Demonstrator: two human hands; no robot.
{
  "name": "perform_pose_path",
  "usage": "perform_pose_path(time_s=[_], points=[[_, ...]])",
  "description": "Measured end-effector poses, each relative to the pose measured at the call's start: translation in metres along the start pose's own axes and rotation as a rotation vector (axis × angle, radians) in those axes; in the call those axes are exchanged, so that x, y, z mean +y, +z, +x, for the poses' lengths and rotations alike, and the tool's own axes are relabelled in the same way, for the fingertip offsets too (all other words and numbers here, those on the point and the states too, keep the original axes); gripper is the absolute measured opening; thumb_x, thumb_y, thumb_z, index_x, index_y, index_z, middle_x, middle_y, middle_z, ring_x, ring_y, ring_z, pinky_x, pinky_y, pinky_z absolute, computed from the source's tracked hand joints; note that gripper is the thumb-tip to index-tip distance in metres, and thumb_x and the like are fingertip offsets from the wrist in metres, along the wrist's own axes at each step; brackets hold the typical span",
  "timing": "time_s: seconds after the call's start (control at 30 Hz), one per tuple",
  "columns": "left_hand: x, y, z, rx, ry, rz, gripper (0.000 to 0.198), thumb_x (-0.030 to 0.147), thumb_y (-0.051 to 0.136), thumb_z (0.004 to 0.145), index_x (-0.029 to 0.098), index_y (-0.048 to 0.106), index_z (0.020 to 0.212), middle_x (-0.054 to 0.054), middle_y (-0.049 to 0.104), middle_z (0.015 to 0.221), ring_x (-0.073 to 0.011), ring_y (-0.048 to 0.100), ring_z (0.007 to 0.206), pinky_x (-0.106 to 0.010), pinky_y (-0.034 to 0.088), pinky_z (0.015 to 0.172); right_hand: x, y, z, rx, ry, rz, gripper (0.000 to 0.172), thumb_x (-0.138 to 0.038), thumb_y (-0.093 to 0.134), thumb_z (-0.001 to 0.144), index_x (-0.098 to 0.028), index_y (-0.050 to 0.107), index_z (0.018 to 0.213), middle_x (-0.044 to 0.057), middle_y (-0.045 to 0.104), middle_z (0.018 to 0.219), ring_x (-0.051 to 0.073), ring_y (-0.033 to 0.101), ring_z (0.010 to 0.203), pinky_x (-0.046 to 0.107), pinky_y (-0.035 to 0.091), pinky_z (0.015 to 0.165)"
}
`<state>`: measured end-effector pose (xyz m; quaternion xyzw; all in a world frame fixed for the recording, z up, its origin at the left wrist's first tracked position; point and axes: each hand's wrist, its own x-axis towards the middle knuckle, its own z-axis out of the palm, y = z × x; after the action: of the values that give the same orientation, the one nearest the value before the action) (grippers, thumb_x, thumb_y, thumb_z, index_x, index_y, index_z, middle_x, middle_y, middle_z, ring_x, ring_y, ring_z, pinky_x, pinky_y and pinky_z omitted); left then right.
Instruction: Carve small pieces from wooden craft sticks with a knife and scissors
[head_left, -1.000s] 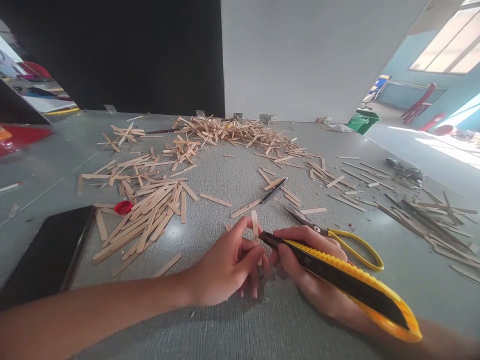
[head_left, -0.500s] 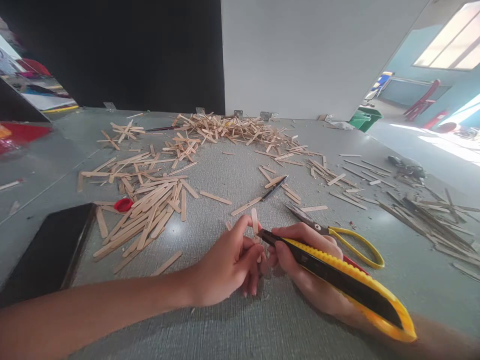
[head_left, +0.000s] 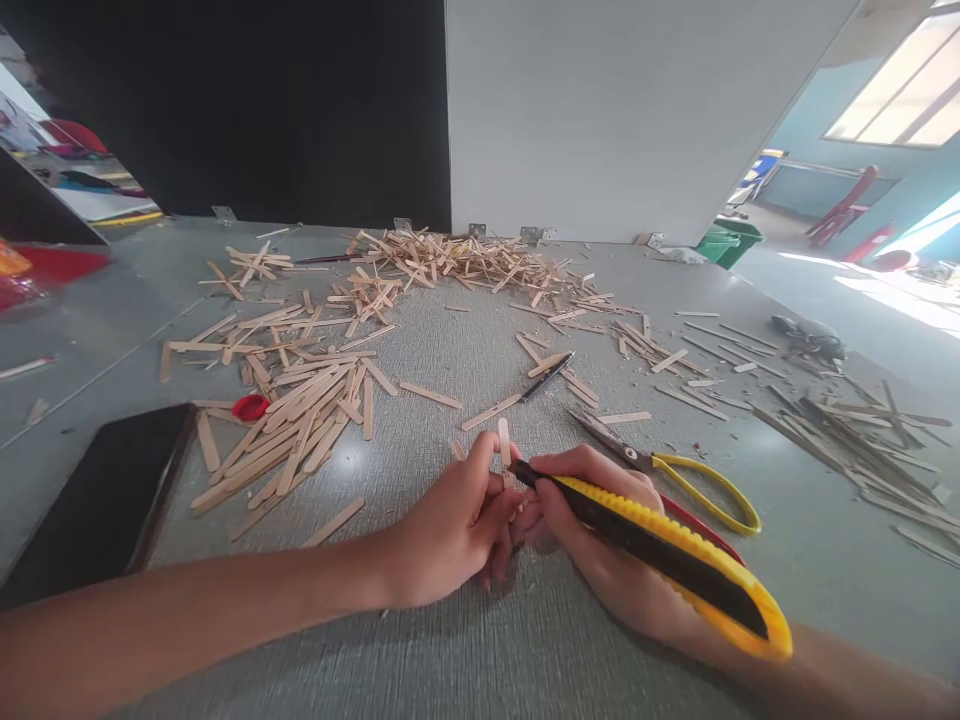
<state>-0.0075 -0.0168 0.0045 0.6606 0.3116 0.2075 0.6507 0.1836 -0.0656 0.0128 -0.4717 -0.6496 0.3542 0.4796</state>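
Observation:
Between the fingers of my left hand a wooden craft stick stands nearly upright, its lower part hidden by the fingers. My right hand grips a yellow and black utility knife, with its front end against the stick's side; the blade itself is hard to make out. Just right of that hand lie scissors with one yellow and one red handle, partly behind the hand. A dark pen rests on loose sticks beyond my hands.
A pile of craft sticks spreads at the left, beside a dark phone and a red cap. More sticks heap against the upright panels. Split slivers lie at the right. A green bin stands beyond the table.
The knife and my right hand have shifted slightly left, the knife's rear end swinging left and up. The stick in my left hand has moved a little left and down.

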Motion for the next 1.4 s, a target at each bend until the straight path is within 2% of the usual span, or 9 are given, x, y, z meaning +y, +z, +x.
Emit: perform_pose_path(time_s=[0.23,0.3,0.4,0.47,0.6,0.73,0.97,1.23,1.4], points=[[-0.002,0.001,-0.001,0.021,0.026,0.037,0.018,0.041,0.043,0.114,0.027,0.034,0.106,0.011,0.054,0.056,-0.0097,0.05,0.039,-0.014,0.039,0.038,0.002,0.002,0.002,0.008,0.084,0.139,0.01,-0.033,0.062,0.108,-0.023,0.063,0.105,-0.002,0.081,0.073,0.012,0.078,0.064,0.017,0.06,0.062],[-0.002,0.001,-0.001,0.012,0.029,0.032,0.018,0.043,0.043,0.114,0.027,0.035,0.109,0.011,0.054,0.058,-0.0103,0.051,0.04,-0.016,0.041,0.039,0.004,0.0,0.003,-0.013,-0.036,0.019,0.005,-0.025,0.064,0.106,-0.022,0.068,0.107,-0.001,0.079,0.075,0.011,0.075,0.062,0.018,0.059,0.061],[-0.001,-0.001,-0.001,-0.009,0.034,0.021,0.02,0.045,0.043,0.114,0.027,0.035,0.112,0.011,0.054,0.062,-0.0108,0.052,0.042,-0.018,0.044,0.04,0.008,-0.006,0.003,-0.106,-0.316,-0.124,0.018,-0.012,0.063,0.102,-0.017,0.073,0.116,0.004,0.075,0.085,0.011,0.072,0.067,0.021,0.056,0.062],[0.0,-0.001,-0.001,-0.025,0.034,0.021,0.021,0.046,0.043,0.114,0.027,0.036,0.112,0.01,0.054,0.063,-0.011,0.053,0.044,-0.019,0.046,0.042,0.011,-0.008,0.003,-0.144,-0.381,-0.141,0.022,-0.011,0.062,0.102,-0.017,0.073,0.12,0.005,0.074,0.09,0.012,0.071,0.07,0.023,0.057,0.064],[-0.001,-0.001,-0.001,-0.013,0.038,0.039,0.021,0.046,0.042,0.114,0.027,0.035,0.109,0.008,0.058,0.071,-0.0105,0.056,0.045,-0.019,0.048,0.042,0.012,-0.002,0.001,-0.067,-0.026,0.018,0.017,-0.028,0.06,0.109,-0.023,0.072,0.119,-0.001,0.077,0.075,0.012,0.073,0.061,0.022,0.059,0.061],[-0.004,0.001,-0.002,0.011,0.047,0.063,0.02,0.045,0.039,0.115,0.028,0.033,0.106,0.009,0.057,0.064,-0.0101,0.053,0.041,-0.017,0.043,0.039,0.007,0.01,0.001,0.029,0.239,0.337,0.028,-0.045,0.058,0.11,-0.021,0.071,0.117,-0.001,0.078,0.07,0.014,0.076,0.06,0.019,0.059,0.052],[0.0,0.001,-0.003,0.015,0.051,0.049,0.018,0.043,0.037,0.116,0.027,0.035,0.107,0.008,0.057,0.074,-0.0091,0.054,0.045,-0.019,0.044,0.043,-0.003,0.008,0.001,0.007,-0.067,-0.018,0.017,-0.026,0.063,0.104,-0.019,0.079,0.106,0.002,0.077,0.074,0.012,0.071,0.06,0.021,0.057,0.058],[-0.005,0.002,-0.001,0.047,0.067,0.087,0.022,0.046,0.039,0.115,0.028,0.033,0.105,0.007,0.059,0.068,-0.0105,0.053,0.043,-0.019,0.043,0.041,0.005,0.016,-0.001,-0.011,0.191,0.323,0.029,-0.045,0.057,0.11,-0.022,0.07,0.123,-0.001,0.077,0.074,0.013,0.074,0.062,0.02,0.059,0.055],[-0.001,0.001,-0.002,0.012,0.044,0.061,0.019,0.044,0.039,0.115,0.027,0.035,0.107,0.007,0.059,0.074,-0.0104,0.056,0.046,-0.019,0.045,0.043,0.001,0.008,0.001,-0.009,-0.002,0.073,0.019,-0.03,0.062,0.107,-0.022,0.077,0.116,0.0,0.077,0.072,0.014,0.072,0.061,0.024,0.059,0.059]])
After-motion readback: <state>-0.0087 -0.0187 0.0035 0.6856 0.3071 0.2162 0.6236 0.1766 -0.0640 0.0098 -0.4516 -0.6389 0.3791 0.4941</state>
